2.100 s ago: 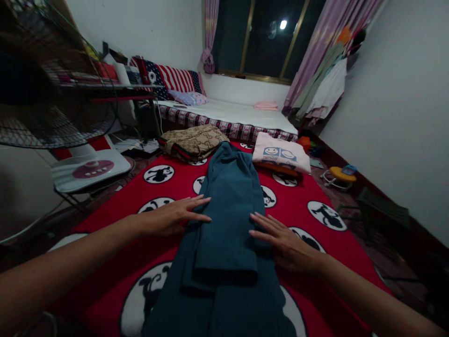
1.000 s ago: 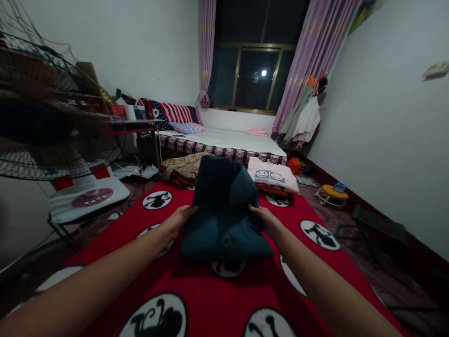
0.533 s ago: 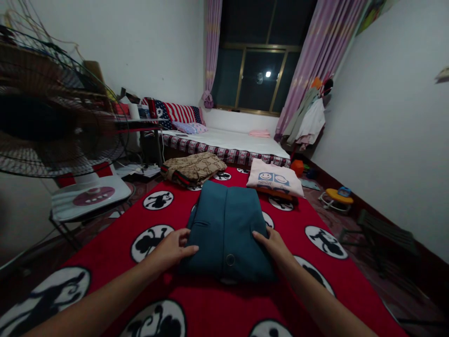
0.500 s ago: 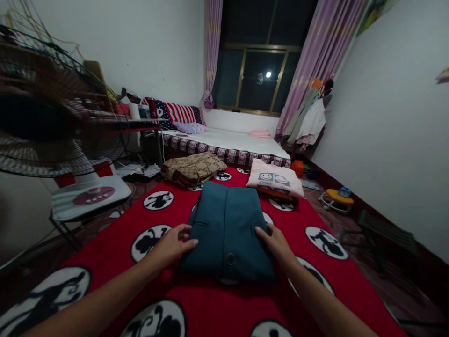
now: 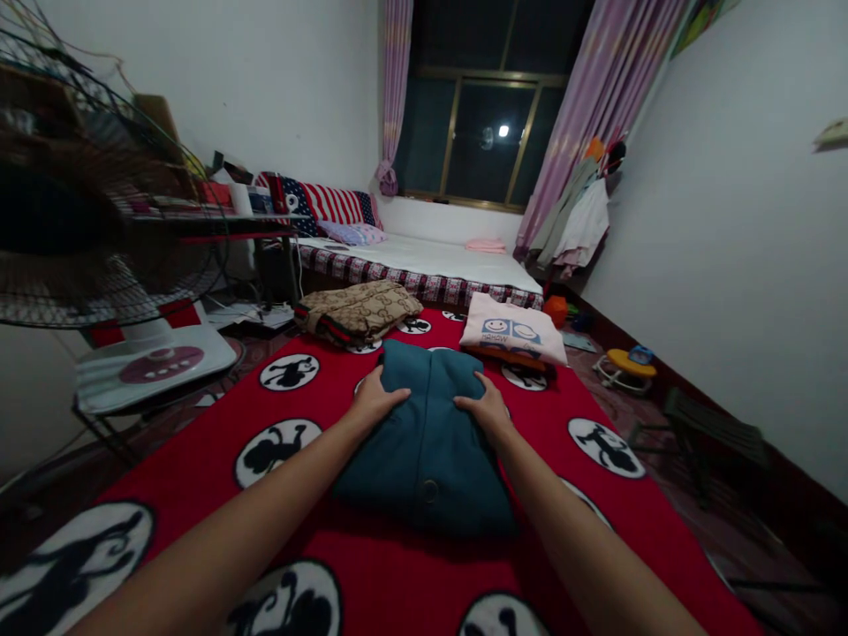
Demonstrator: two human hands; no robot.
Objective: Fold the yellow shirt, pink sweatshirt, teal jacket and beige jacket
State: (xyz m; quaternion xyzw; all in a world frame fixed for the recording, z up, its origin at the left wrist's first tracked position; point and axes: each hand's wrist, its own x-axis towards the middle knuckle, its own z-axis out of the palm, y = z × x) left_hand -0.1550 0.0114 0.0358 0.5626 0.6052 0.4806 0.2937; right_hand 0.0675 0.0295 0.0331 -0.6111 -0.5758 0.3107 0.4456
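A folded teal jacket (image 5: pixel 430 450) with one round button lies on a red blanket (image 5: pixel 390 574) patterned with black figures in white circles. My left hand (image 5: pixel 376 402) grips its left side towards the far end, thumb on top and the fingers partly hidden at the edge. On the opposite side my right hand (image 5: pixel 488 406) holds the jacket the same way, its thumb pointing inward. Just beyond lie a folded brown patterned garment (image 5: pixel 361 311) at the left and a folded pale pink shirt (image 5: pixel 510 331) with smiling faces at the right.
A blurred fan (image 5: pixel 99 221) stands on a white-topped stool (image 5: pixel 199 353) at the left, beside a cluttered desk (image 5: pixel 258 225). Further back is a bed (image 5: pixel 430 256) under the window. A yellow stool (image 5: pixel 626 362) and a dark folding stool (image 5: pixel 715 424) stand at the right.
Both hands have slid forward along the jacket's sides to its far part, and their thumbs now lie further in on top. The view has shifted slightly.
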